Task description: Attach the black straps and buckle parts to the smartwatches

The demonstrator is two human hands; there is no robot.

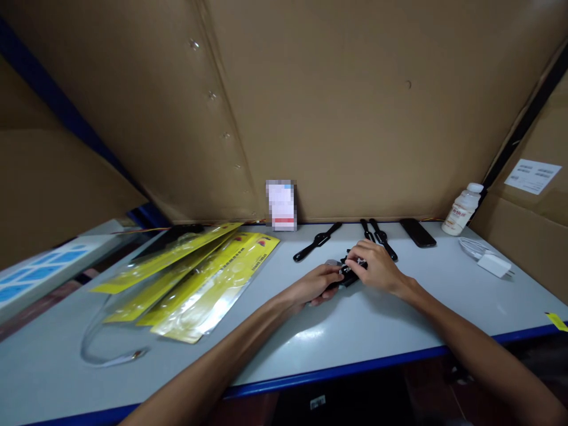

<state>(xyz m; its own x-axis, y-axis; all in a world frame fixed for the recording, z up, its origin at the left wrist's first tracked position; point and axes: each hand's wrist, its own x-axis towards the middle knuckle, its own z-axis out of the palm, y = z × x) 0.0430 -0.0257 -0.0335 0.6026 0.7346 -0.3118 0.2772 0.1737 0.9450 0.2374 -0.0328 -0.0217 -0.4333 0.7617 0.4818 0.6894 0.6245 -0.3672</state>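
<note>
My left hand (pixel 320 285) is closed around a black spokeshave (pixel 350 276) held just above the table, most of it covered by fingers. Over its middle, my right hand (pixel 375 264) pinches with bent fingers; a small bright bit shows near the fingertips, too small to name. Behind the hands lies a black spokeshave body (pixel 318 241) with two long handles. Two more black spokeshave bodies (pixel 380 238) lie side by side behind my right hand, partly hidden by it.
Yellow blister packs (pixel 208 278) fan out at left beside a looped cable (pixel 84 343). A phone-like screen (pixel 282 205) leans on the cardboard wall. At right are a dark phone (pixel 418 232), a white bottle (pixel 462 210) and a charger (pixel 494 264). A blue edge (pixel 337 374) borders the table.
</note>
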